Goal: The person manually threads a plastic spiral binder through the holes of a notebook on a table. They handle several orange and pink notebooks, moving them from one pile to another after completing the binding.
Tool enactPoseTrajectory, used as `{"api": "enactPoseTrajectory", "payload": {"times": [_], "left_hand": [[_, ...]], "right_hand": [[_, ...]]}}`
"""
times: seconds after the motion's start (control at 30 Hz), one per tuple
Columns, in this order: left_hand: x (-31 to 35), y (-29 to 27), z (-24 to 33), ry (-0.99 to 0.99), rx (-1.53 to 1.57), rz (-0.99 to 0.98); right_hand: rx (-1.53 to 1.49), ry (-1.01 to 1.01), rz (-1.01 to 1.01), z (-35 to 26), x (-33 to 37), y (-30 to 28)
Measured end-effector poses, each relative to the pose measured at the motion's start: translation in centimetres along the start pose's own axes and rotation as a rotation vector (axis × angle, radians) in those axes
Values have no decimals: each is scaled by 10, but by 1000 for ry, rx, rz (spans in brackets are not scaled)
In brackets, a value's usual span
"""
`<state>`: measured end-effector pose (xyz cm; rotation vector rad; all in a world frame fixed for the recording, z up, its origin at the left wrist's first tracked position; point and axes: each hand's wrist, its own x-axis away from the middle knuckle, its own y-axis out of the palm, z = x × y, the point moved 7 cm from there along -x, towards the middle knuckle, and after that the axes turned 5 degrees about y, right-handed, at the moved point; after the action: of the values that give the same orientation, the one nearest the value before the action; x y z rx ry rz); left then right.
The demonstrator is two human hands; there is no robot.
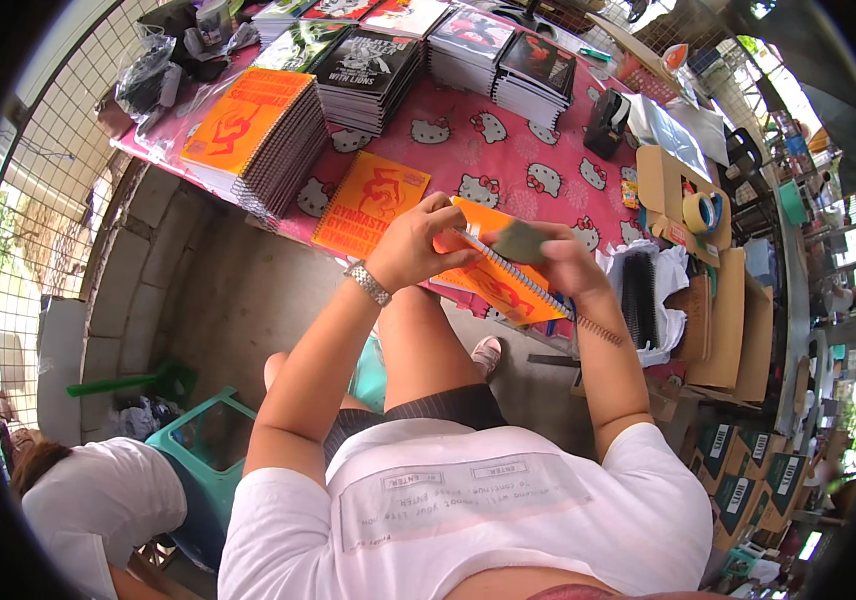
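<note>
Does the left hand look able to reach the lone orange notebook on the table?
Probably, once freed: the lone notebook lies close by, but the left hand holds another notebook.

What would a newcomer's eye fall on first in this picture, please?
Probably the held orange notebook near the picture's centre, a spiral coil running along its edge and beyond. Next, perhaps the tall stack of orange notebooks at upper left, vivid against the pink patterned tablecloth.

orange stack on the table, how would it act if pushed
The orange stack would probably feel heavy, being many layers thick. Its layers might slide, since they look untied. Near the edge of the table, it could tip off.
</note>
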<state>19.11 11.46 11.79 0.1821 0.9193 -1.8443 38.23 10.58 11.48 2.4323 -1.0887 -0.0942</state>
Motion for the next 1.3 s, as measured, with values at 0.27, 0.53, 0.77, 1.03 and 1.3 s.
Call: {"api": "enactPoseTrajectory", "payload": {"times": [0.27,0.53,0.77,1.03,1.3], "left_hand": [[-6,0,1,-12,50,-21],[-4,-4,-2,56,95,-21],[-3,-7,-4,96,111,5],[-4,-6,-6,76,104,6],[1,-12,-9,-45,80,116]], "right_hand": [[519,136,147,4,-11,-30],[-172,-208,-186,-15,-16,12],[200,-100,-107,-14,-37,7],[231,-123,-119,-18,-42,7],[778,-66,514,-7,-35,-84]]}}
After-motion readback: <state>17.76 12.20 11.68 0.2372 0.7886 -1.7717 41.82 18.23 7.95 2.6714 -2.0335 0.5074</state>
